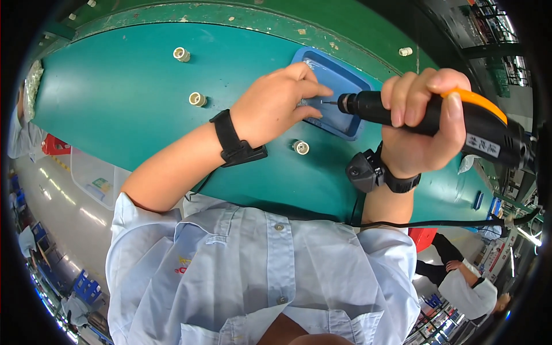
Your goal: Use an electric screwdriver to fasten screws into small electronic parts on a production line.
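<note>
One broad teal tabletop (144, 103) carries a shallow blue plastic tray (333, 77) at far right. Over it, the right hand (422, 123) grips a black-and-orange rotary tool (437, 115), while the left hand (276, 103) pinches something too small to identify at its tip. Three small white cylindrical fittings (197, 99) lie nearby.

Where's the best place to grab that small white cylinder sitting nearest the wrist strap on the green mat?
Probably take the small white cylinder by its round side wall, from above. It stands upright, open end up, apart from the blue tray and the left hand, so both sides are free.
</note>
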Available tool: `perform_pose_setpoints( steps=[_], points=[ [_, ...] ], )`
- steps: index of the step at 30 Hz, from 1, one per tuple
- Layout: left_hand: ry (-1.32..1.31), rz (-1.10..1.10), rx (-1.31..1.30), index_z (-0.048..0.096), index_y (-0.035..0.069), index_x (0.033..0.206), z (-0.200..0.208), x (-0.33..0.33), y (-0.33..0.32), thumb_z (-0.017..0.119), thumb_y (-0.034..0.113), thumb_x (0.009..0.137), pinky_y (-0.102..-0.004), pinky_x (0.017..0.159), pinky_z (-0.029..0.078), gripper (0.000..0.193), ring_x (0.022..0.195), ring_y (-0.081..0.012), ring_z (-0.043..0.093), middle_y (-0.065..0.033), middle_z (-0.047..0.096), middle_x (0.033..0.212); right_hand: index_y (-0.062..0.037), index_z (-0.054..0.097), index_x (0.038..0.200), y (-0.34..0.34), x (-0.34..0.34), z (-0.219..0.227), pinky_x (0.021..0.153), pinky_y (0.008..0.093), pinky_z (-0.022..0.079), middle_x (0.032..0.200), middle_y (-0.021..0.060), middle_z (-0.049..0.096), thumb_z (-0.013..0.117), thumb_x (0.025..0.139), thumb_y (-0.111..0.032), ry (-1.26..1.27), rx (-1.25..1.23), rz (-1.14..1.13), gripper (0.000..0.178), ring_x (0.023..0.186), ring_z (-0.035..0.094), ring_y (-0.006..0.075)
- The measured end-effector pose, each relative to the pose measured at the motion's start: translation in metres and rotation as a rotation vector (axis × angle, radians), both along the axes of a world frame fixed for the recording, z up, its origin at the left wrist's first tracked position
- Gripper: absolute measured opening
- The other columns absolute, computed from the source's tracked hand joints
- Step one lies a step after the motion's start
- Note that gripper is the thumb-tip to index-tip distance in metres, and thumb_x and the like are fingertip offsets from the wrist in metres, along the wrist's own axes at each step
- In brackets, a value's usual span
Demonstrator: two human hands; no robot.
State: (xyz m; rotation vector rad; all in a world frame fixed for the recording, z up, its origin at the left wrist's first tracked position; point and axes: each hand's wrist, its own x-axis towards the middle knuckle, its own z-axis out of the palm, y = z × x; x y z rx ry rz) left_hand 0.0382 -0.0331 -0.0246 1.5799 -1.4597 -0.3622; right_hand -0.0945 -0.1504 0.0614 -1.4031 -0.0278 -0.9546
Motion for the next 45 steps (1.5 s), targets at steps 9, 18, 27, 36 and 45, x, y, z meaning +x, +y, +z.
perform_pose_setpoints(
  steps=[9,18,27,36,45],
  points=[
    [0.176,-0.052,0.032,0.071,0.006,0.084,-0.005,-0.006,-0.001,0.069,0.007,0.076,-0.0323,0.068,0.047,0.008,0.077,-0.0233,0.058,-0.0055,0.060,0.080,-0.0044,0.052,0.099,0.004,-0.013,0.015,0.050,0.0274,0.033,0.058,-0.0001,0.041,0.042,0.091,-0.027,-0.086,-0.063,0.102,0.026,0.047,0.038,0.0105],
    [0.097,-0.057,0.011,0.071,0.007,0.083,0.006,-0.003,0.007,0.070,0.008,0.075,-0.0326,0.074,0.046,0.008,0.078,-0.0227,0.057,-0.0045,0.059,0.078,-0.0041,0.052,0.102,0.004,-0.014,0.011,0.051,0.0266,0.034,0.059,-0.0005,0.042,0.042,0.091,-0.029,-0.089,-0.073,0.180,0.029,0.048,0.039,0.0101],
    [0.120,-0.105,-0.020,0.068,0.007,0.095,0.014,-0.003,0.021,0.072,0.007,0.071,-0.0349,0.077,0.046,0.024,0.085,-0.0250,0.058,-0.0054,0.060,0.078,-0.0045,0.052,0.103,0.008,-0.024,0.017,0.052,0.0260,0.034,0.062,-0.0009,0.044,0.043,0.092,-0.032,-0.030,-0.029,0.205,0.031,0.049,0.041,0.0090],
    [0.221,-0.279,0.233,0.064,0.003,0.090,-0.016,-0.021,0.036,0.075,0.007,0.068,-0.0355,0.067,0.049,0.025,0.076,-0.0261,0.062,-0.0078,0.062,0.080,-0.0056,0.047,0.100,0.032,-0.035,0.007,0.051,0.0266,0.035,0.061,-0.0007,0.046,0.047,0.091,-0.031,0.066,-0.020,0.240,0.027,0.048,0.043,0.0097],
    [0.319,-0.229,0.326,0.063,0.002,0.084,-0.012,-0.021,0.034,0.075,0.007,0.067,-0.0348,0.062,0.050,0.021,0.069,-0.0255,0.062,-0.0093,0.062,0.080,-0.0055,0.046,0.097,0.048,-0.026,0.003,0.048,0.0285,0.037,0.059,0.0003,0.047,0.051,0.091,-0.031,0.282,-0.085,0.106,0.027,0.045,0.045,0.0116]
  ],
)
